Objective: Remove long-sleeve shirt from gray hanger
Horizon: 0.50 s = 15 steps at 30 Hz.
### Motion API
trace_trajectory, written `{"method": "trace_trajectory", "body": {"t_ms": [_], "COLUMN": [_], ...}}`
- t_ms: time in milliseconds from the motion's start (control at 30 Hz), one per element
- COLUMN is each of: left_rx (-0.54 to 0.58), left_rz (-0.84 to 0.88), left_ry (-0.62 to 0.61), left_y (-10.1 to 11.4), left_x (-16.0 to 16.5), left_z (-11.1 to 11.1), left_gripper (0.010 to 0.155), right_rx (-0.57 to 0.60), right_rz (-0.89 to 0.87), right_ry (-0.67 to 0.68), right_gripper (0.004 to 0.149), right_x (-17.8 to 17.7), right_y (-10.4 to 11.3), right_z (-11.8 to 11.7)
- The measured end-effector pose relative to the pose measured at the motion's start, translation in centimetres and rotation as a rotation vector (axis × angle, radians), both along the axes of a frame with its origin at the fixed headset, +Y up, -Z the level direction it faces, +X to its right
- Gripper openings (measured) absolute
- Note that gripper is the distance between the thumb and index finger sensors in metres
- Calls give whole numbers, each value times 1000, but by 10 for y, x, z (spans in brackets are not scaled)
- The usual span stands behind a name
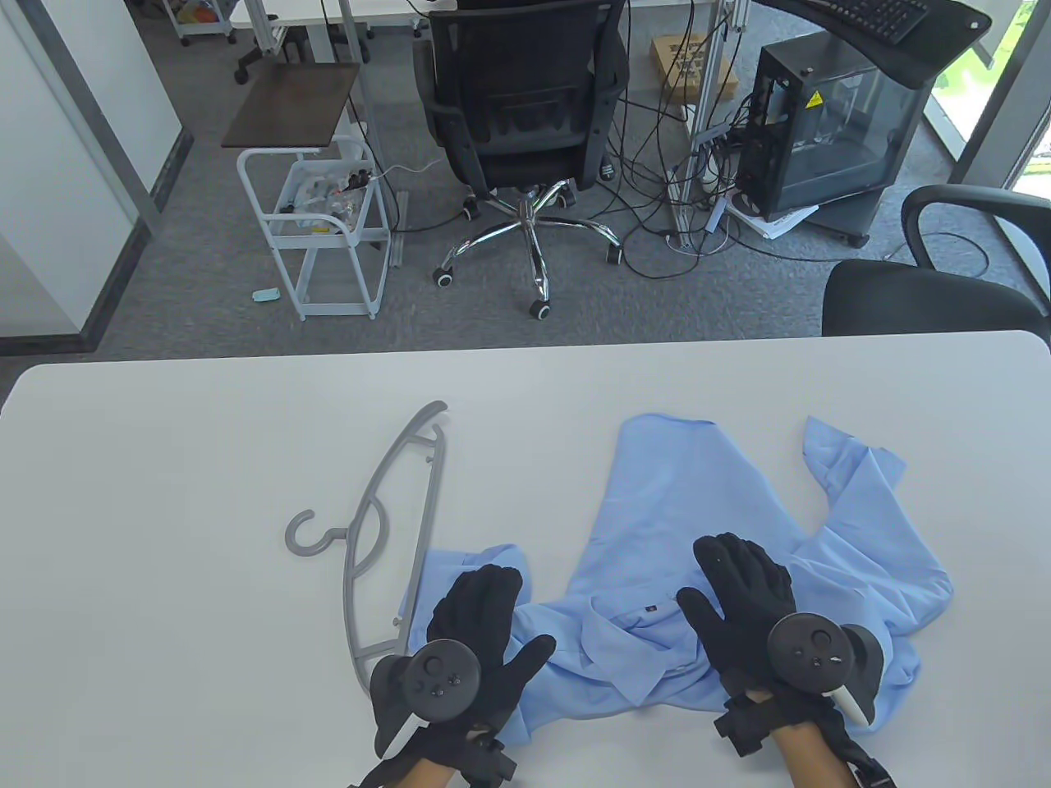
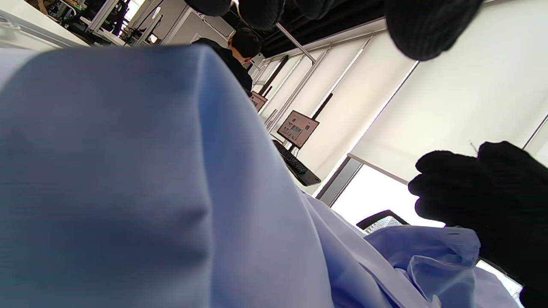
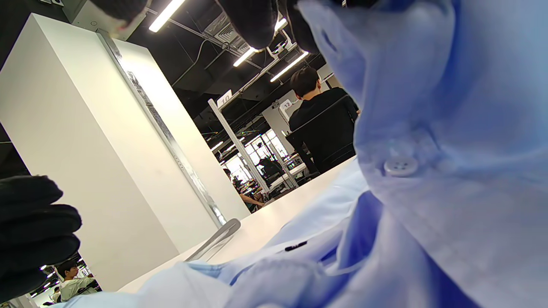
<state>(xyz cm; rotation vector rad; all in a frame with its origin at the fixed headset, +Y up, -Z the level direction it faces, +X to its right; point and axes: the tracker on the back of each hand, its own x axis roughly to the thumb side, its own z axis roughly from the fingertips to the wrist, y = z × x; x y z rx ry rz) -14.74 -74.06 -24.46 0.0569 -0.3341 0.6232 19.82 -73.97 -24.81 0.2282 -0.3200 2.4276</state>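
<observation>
Resting flat with fingers spread, both hands, the left hand (image 1: 480,628) and right hand (image 1: 743,595), press the light blue long-sleeve shirt (image 1: 739,525) onto the table (image 1: 164,492), gripping nothing; the gray hanger (image 1: 386,533) lies beside it, apparently already free.

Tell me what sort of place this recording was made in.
Most likely an open-plan office or lab. Beyond the white table stand a black office chair and a glass-sided computer case amid floor cables; the right wrist view shows a person seated among rows of desks.
</observation>
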Motion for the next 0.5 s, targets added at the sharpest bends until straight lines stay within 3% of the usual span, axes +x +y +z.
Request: {"method": "trace_trajectory", "body": {"t_ms": [500], "left_rx": [-3], "left_rz": [-4], "left_ry": [0], "left_y": [-1], "left_x": [1], "left_z": [0], "left_gripper": [84], "right_rx": [-1], "right_rz": [0], "right_ry": [1], "right_gripper": [73], "right_x": [0], "right_y": [0], "right_z": [0]}}
